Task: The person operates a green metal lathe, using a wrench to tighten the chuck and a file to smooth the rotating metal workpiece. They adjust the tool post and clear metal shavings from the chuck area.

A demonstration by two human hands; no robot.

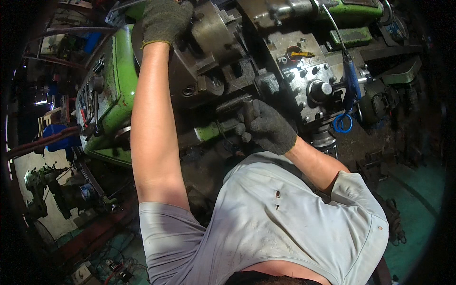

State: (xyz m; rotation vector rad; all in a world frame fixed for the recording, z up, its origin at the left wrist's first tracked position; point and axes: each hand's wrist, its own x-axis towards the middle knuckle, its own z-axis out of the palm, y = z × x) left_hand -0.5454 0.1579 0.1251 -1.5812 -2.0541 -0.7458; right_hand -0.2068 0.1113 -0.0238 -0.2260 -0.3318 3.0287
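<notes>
My left hand (166,23), in a dark knitted work glove, reaches to the far side of a lathe, next to its metal chuck (213,31). The fingers run toward the upper picture edge, and their grip is hidden. Nearer to me, my right hand (271,129), gloved alike, is closed around a short dark metal cylinder (248,110) that stands up from the fist. I cannot tell whether this piece is loose or part of the machine. Just beyond that hand sits the tool post (319,90), with several bolts and a round knob.
The green headstock (124,80) is at left, beside a tray of small tools (88,107). A blue-handled tool (350,80) with a blue coiled cord (343,122) hangs by the tool post. A yellow-and-black item (301,54) lies on the carriage. The green tailstock (349,7) is far right.
</notes>
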